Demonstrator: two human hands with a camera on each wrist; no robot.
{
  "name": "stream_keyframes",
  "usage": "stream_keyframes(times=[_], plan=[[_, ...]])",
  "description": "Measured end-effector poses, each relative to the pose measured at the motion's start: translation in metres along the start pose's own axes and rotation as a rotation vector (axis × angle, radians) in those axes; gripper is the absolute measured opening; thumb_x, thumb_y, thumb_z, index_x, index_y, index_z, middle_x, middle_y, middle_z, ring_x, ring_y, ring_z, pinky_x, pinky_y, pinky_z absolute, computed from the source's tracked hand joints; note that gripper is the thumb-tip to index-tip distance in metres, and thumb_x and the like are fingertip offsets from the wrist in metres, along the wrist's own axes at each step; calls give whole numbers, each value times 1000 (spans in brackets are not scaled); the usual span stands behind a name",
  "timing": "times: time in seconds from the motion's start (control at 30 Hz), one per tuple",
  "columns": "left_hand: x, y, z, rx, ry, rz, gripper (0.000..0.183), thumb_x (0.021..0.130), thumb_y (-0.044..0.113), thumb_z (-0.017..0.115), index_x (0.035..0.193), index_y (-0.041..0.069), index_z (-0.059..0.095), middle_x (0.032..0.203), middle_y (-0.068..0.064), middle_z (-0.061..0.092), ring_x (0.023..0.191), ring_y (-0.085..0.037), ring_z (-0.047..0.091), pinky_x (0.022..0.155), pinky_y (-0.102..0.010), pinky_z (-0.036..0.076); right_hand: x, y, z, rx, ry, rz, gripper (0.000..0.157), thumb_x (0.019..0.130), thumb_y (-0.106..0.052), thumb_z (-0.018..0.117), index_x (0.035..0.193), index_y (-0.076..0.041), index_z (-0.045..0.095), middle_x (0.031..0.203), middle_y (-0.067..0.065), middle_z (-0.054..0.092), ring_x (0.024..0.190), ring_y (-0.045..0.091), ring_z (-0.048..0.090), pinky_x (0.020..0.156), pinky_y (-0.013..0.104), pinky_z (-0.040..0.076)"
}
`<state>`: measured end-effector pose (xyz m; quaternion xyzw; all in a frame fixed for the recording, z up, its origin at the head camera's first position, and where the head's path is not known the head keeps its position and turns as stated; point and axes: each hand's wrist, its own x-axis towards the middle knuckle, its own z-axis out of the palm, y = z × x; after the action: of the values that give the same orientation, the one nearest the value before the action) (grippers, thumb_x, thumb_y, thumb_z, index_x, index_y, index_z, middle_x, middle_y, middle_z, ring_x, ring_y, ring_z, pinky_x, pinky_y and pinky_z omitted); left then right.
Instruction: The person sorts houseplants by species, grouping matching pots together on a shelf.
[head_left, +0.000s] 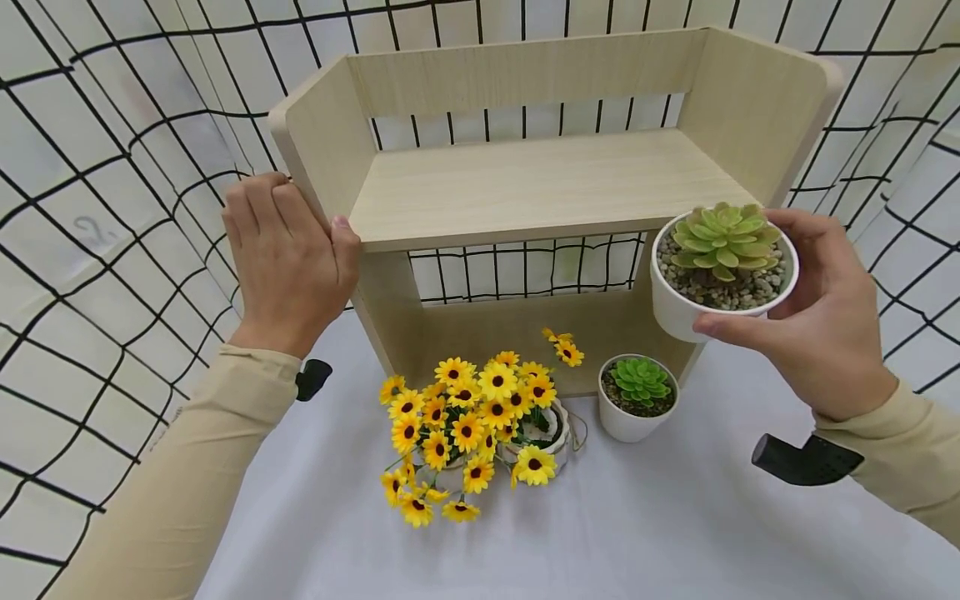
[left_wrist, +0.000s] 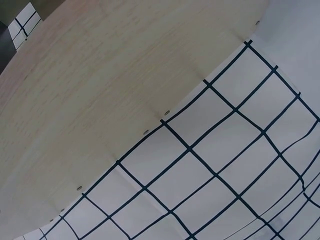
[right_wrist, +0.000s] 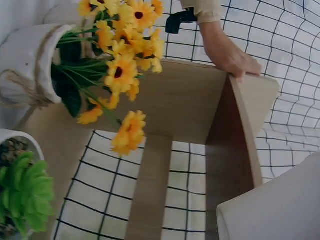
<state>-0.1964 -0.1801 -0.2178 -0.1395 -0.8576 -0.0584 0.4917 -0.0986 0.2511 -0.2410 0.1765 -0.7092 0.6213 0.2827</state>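
Note:
A small wooden shelf unit [head_left: 540, 179] stands ahead, and my left hand [head_left: 292, 258] grips the outer edge of its left side panel, thumb over the front edge. My right hand [head_left: 832, 308] holds a white-potted succulent [head_left: 726, 237] with pale green leaves and pebbles, in front of the upper shelf's right end. The pot's smooth white wall [right_wrist: 275, 205] fills the lower right corner of the right wrist view. Plain wood of the side panel [left_wrist: 110, 90] spans the left wrist view, where no fingers show.
Below stand yellow artificial sunflowers [head_left: 465, 417] in pale, twine-tied pots and a bright green succulent [head_left: 639, 382] in a white pot, on a white cloth [head_left: 570, 533] before the lower compartment. Black wire mesh [head_left: 135, 150] runs behind and beside the shelf.

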Motion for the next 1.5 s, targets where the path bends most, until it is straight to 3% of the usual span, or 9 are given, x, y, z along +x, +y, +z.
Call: stream_keyframes(times=[0.17, 0.37, 0.53, 0.63, 0.77, 1.03, 1.27, 1.5], plan=[[1, -1, 1, -15, -5, 1, 47, 101, 33, 27, 116, -9, 41, 120, -29, 41, 113, -45, 34, 96, -55, 27, 17, -15, 4, 94, 42, -14, 97, 51, 35, 77, 135, -7, 53, 134, 8, 57, 121, 19, 60, 76, 16, 59], [1, 0, 3, -20, -12, -5, 46, 101, 33, 27, 117, -8, 40, 120, -29, 41, 114, -45, 34, 96, -55, 26, 41, -27, 12, 214, 74, -46, 86, 55, 35, 74, 129, -4, 54, 135, 12, 54, 128, 27, 54, 94, 20, 57], [0, 0, 4, -13, -3, 1, 47, 101, 33, 27, 119, -9, 41, 121, -30, 42, 114, -45, 35, 97, -55, 28, 60, -34, 21, 281, 81, -45, 80, 59, 36, 72, 126, -3, 52, 137, 13, 53, 133, 30, 52, 110, 30, 51], [0, 0, 4, -13, 10, 6, 47, 101, 32, 28, 119, -9, 41, 120, -29, 42, 114, -44, 36, 98, -55, 28, 70, -36, 29, 311, 90, -27, 77, 60, 36, 72, 124, -4, 52, 138, 13, 53, 133, 30, 54, 111, 31, 50], [0, -1, 5, -23, 29, 12, 45, 101, 31, 29, 117, -8, 41, 120, -29, 43, 114, -44, 37, 99, -55, 29, 83, -33, 40, 352, 109, -5, 74, 60, 35, 72, 119, -5, 53, 135, 14, 56, 128, 29, 58, 103, 27, 55], [2, -1, 6, -41, 58, 26, 41, 99, 30, 30, 114, -7, 42, 119, -28, 43, 111, -44, 36, 98, -54, 28, 100, -27, 46, 205, 169, 121, 72, 66, 18, 83, 122, -13, 50, 133, 2, 56, 127, 20, 57, 116, 31, 47], [1, -2, 4, -26, 50, 19, 42, 100, 30, 29, 114, -7, 41, 118, -28, 43, 112, -43, 36, 99, -54, 28, 115, -21, 53, 198, 175, 167, 68, 70, 14, 83, 121, -13, 47, 133, 1, 54, 130, 17, 53, 114, 24, 46], [-4, -5, 4, -27, 61, 15, 41, 100, 30, 30, 112, -7, 41, 117, -28, 43, 110, -44, 36, 99, -54, 27, 126, -18, 55, 8, 167, 242, 71, 74, -4, 88, 130, -18, 47, 132, -5, 52, 125, 11, 51, 120, 29, 40]])
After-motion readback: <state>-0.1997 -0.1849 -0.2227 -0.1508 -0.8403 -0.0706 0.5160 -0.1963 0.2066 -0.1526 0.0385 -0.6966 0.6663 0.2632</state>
